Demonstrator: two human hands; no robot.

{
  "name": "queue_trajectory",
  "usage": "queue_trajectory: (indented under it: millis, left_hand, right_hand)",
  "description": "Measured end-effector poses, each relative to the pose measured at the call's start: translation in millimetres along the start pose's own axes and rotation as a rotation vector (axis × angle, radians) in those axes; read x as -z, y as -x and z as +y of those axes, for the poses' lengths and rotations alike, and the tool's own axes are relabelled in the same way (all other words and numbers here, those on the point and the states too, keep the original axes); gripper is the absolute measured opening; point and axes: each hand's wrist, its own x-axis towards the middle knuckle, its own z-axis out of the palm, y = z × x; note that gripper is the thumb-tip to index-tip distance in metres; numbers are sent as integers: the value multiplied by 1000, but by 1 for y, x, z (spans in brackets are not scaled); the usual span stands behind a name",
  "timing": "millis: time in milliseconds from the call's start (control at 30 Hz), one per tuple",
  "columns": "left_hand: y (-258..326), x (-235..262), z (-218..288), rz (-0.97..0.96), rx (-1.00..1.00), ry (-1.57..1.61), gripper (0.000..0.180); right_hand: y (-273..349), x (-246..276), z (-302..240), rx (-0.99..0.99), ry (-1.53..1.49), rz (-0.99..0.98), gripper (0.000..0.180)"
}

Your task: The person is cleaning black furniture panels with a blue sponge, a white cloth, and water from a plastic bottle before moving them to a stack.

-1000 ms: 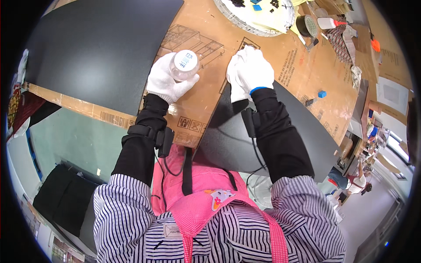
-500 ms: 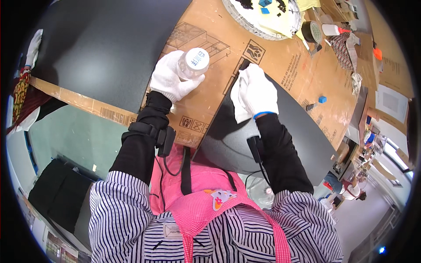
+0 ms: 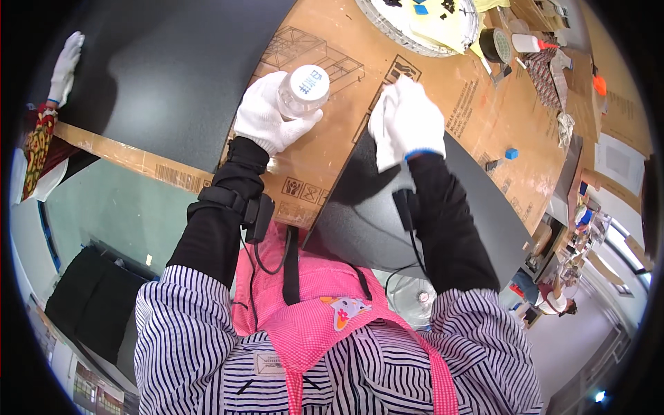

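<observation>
L hand (image 3: 266, 117): white glove, fingers wrapping round a small clear bottle (image 3: 302, 93), holding it upright w/ white cap facing the cam

R hand (image 3: 408, 117): white glove, fingers closing over a white cloth (image 3: 382, 131), pressing it down at the top corner of a dark panel (image 3: 387, 214)

What's changing: vs 1 s ago the R hand is sitting lower and further toward the panel's corner, cloth now spreading out under the palm; bottle is staying in L hand, shifting a bit right and up

What it means: looks like wiping of the panel is getting going, w/ bottle being kept ready beside it – a judgement only

Bottle: clear body, capped; contents – can't tell, cap is hiding the inside

Under both hands: brown cardboard sheet (image 3: 332, 159) w/ printed line drawings, covering the bench

Left of L hand: big dark sheet (image 3: 166, 83) lying flat, well apart from the cloth

Beyond R hand: round tray (image 3: 387, 24) holding yellow paper and small blue and black bits; roll of black tape (image 3: 496, 45) just right of it

Right of R hand: small blue block (image 3: 511, 153) lying on the cardboard, apart from the panel

Far left: another person's gloved hand (image 3: 67, 62) resting at the dark sheet's edge
</observation>
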Motion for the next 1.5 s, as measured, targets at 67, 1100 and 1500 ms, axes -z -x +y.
queue_trajectory:
  millis: [67, 1100, 1500]
  left_hand:
    - [-1, 0, -3, 9, -14, -17, 57]
    - [4, 8, -1, 59, -65, -203, 65]
    - [2, 12, 0, 38, -70, -166, 61]
  right_hand:
    - [-16, 3, 3, 58, 55, 55, 27]
    - [79, 5, -61, 242, 202, -288, 28]
    - [71, -4, -73, 148, -77, -82, 22]
